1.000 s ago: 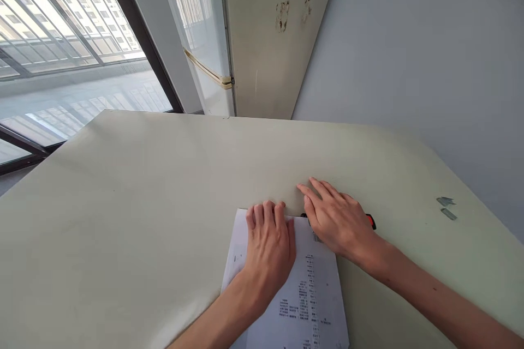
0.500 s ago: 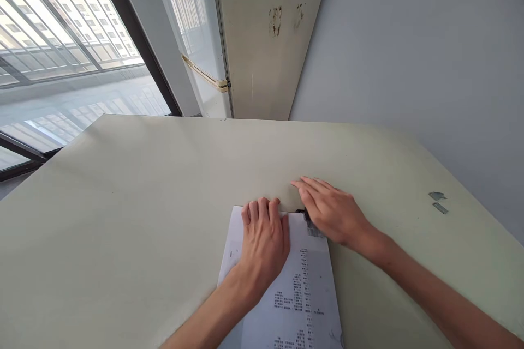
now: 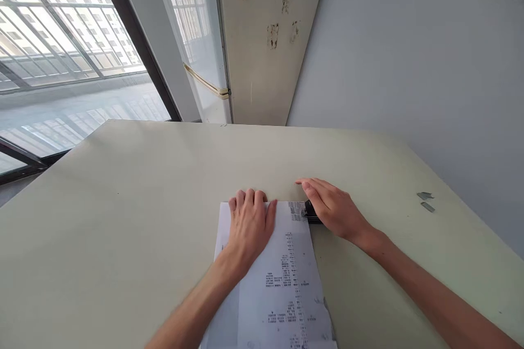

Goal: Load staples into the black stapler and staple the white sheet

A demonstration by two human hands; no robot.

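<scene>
Pale tabletop point(image 3: 135, 267) beside a grey wall point(image 3: 409, 49). Left hand point(image 3: 249, 227): grip apart, flat on the printed paper point(image 3: 282, 305), fingertips at its top edge. Right hand point(image 3: 338, 210): palm down, over the black tool point(image 3: 314, 219) at the paper's upper right corner; cannot tell whether its grip is closed.

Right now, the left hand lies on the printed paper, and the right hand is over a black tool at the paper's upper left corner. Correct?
Not quite: in the head view, the black tool is at the upper right corner of the printed paper. The rest holds for left hand and right hand.
</scene>
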